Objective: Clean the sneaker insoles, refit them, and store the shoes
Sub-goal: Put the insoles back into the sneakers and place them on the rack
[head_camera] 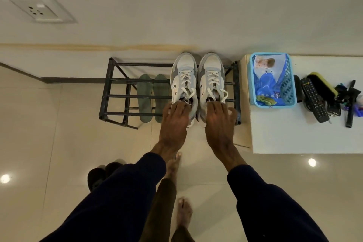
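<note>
While the green insoles [145, 98] lie low in the shoe rack [110, 80], the left hand [173, 122] clamps its fingers on the left sneaker [183, 76] at the heel. The right hand [220, 122] clamps the right sneaker [212, 76], both shoes on the top shelf. Pinch heels firmly, hold shoes level.

No word reads cleanly. The left sneaker [183, 78] and the right sneaker [212, 78] each carry a small dark curved logo mark on a white side panel, with no lettering beside it. The blue bag [264, 85] in the basket [290, 84] bears pale print near its lower edge, perhaps the letters "FE", too blurred to confirm. The remote control [314, 101] has button legends too small to read.
</note>
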